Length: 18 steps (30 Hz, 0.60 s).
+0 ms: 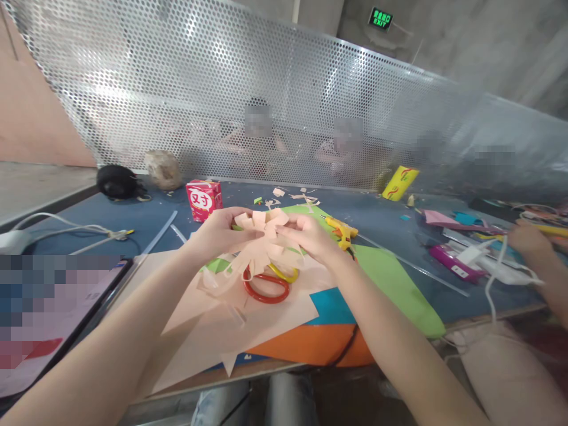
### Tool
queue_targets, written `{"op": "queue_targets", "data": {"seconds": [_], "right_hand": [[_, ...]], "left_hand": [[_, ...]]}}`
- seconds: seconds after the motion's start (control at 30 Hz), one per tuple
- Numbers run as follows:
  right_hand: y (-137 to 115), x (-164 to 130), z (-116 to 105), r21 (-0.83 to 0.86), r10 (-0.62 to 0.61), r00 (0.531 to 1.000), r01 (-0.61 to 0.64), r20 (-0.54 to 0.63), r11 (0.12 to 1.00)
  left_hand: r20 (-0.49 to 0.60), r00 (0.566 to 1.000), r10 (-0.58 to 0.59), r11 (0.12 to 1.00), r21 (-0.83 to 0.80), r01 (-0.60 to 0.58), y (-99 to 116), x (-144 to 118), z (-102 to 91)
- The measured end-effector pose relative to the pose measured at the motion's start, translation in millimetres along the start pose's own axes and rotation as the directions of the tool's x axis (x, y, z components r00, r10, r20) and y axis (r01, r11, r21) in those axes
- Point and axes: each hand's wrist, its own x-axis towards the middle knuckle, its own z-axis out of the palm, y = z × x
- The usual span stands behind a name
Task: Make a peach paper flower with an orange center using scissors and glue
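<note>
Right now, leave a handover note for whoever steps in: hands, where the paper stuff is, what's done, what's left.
Left hand and right hand: both pinch the cut peach paper piece held above the table, each with a closed grip.
Scissors lie beneath on the peach sheet; green sheet and glue gun to the right.
Done: paper cut into flaps, scraps scattered.
Left: shaping appears unfinished; no glue visible on it.

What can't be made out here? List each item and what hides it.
- Scissors, head view: blades hidden under the cut pink paper piece held by the left hand and right hand.
- Tablet: screen blurred out.
- Glue gun: partly behind the right hand.
- Co-worker's hand: arm cut off by the right edge.
</note>
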Motion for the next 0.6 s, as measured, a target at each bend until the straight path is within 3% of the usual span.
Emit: {"op": "queue_targets", "data": {"seconds": [0.17, 0.37, 0.5, 0.6], "right_hand": [[-2.7, -2.0, 0.4, -0.164, -0.047, 0.999, 0.043, -0.020, 0.986], [-7.0, -3.8, -7.1, -0.311, -0.224, 0.969, 0.180, -0.109, 0.933], [-10.5, -4.5, -7.5, -0.382, -0.245, 0.960, 0.178, -0.135, 0.907], [-11.3, -4.5, -5.4, -0.349, -0.198, 0.970, 0.139, -0.140, 0.927]], "left_hand": [[-0.015, 0.999, -0.033, 0.999, 0.018, 0.034, 0.0, -0.1, -1.0], [-0.038, 0.998, -0.052, 0.999, 0.002, 0.052, 0.6, -0.8, 1.0], [-0.020, 1.000, -0.012, 1.000, 0.028, 0.013, -3.6, 1.2, 0.8], [-0.071, 0.997, 0.009, 0.999, 0.041, -0.006, -3.4, 1.3, 0.4]]}}
